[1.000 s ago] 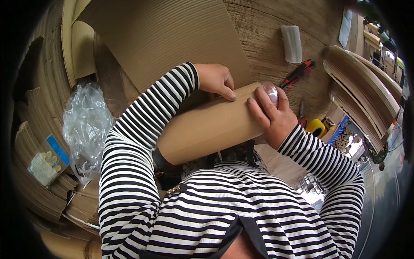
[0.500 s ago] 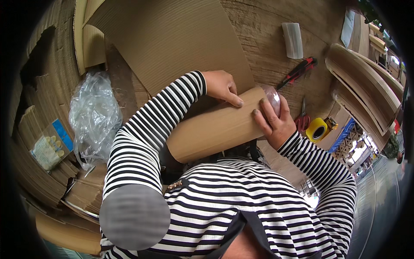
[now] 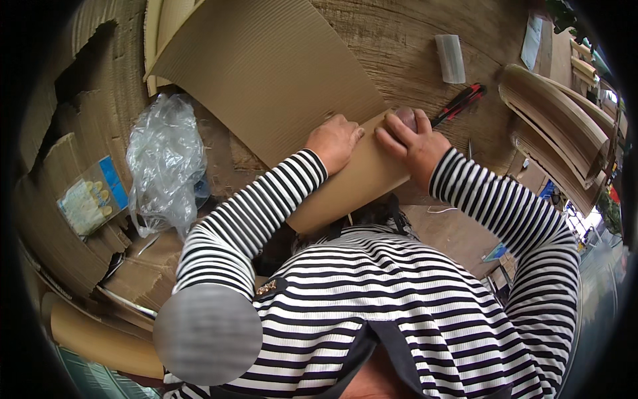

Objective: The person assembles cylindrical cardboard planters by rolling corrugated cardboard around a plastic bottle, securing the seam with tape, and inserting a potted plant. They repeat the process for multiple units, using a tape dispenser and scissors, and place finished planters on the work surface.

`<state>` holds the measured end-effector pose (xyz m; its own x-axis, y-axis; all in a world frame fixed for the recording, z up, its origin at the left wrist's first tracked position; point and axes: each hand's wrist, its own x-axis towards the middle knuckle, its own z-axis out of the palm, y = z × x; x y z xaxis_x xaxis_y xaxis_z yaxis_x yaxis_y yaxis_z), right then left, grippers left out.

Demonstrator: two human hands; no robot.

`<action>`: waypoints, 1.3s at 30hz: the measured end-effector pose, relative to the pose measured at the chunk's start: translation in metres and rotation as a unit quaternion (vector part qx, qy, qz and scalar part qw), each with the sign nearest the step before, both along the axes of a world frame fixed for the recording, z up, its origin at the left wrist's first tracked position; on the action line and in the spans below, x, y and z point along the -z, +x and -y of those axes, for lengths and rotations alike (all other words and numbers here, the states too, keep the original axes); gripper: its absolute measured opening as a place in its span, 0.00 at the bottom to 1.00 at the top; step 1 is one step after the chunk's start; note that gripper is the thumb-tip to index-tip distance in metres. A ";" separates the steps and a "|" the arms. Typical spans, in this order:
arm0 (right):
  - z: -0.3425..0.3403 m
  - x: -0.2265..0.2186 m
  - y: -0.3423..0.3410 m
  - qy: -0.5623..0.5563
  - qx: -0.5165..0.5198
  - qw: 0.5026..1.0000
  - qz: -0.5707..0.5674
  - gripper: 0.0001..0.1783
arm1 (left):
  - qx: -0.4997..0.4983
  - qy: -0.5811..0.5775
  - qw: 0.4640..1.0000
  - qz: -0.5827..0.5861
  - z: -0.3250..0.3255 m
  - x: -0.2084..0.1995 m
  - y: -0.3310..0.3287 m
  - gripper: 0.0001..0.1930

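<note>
A corrugated cardboard sheet [image 3: 266,73] lies across the table, its near part curled into a roll [image 3: 359,183] close to my body. My left hand [image 3: 335,139] presses on top of the roll, fingers bent over its far side. At the right end, my right hand [image 3: 419,146] grips the roll with its fingers curled over the edge. A rounded, shiny end of something [image 3: 403,118] shows beside those fingers; the rest of it is hidden inside the cardboard. A red and black utility knife [image 3: 462,103] lies just past my right hand.
A crumpled clear plastic bag [image 3: 166,163] and a packet with gloves [image 3: 93,199] lie at left, by torn cardboard [image 3: 60,159]. A roll of clear film [image 3: 450,58] stands at the far right of the wooden table [image 3: 399,40]. Curved cardboard sheets [image 3: 558,113] are stacked at right.
The roll has turned away from me, further onto the sheet. My left hand has moved nearer, its fingers more bent; my right hand has moved farther away. My right forearm now covers the yellow tape.
</note>
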<state>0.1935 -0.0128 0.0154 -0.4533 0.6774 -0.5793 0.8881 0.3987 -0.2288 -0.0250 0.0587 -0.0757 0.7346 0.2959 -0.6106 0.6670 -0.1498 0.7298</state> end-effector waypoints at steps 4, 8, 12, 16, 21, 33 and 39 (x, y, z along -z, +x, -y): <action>-0.068 -0.014 -0.019 -0.140 -0.114 0.982 0.056 0.49 | -0.158 0.053 0.986 -0.020 0.020 -0.008 -0.007 0.26; -0.121 0.029 -0.046 -0.303 -0.061 0.936 0.170 0.59 | -0.087 0.259 0.959 -0.079 0.029 -0.072 0.011 0.51; -0.162 0.052 -0.012 -0.356 -0.041 0.934 -0.001 0.61 | -0.027 0.072 0.987 -0.139 -0.026 -0.066 0.026 0.60; -0.143 0.050 0.023 -0.113 0.272 0.945 -0.139 0.61 | -0.052 -0.015 0.995 -0.082 -0.057 -0.027 0.000 0.60; -0.033 0.074 0.033 -0.278 0.511 0.657 -0.480 0.43 | -0.042 -0.001 0.998 -0.036 -0.049 -0.028 0.004 0.56; 0.024 -0.020 -0.006 -0.085 0.242 0.965 -0.050 0.69 | 0.038 0.006 0.999 -0.021 0.006 -0.035 0.014 0.51; 0.015 -0.032 0.000 -0.114 0.247 0.961 -0.043 0.66 | -0.015 0.342 0.931 -0.128 0.104 -0.080 0.018 0.69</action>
<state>0.1935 -0.0279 0.0476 -0.1616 0.6828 -0.7125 0.9303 -0.1356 -0.3409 -0.0068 -0.0454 0.0047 0.5758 0.6978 -0.4260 0.8175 -0.4999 0.2861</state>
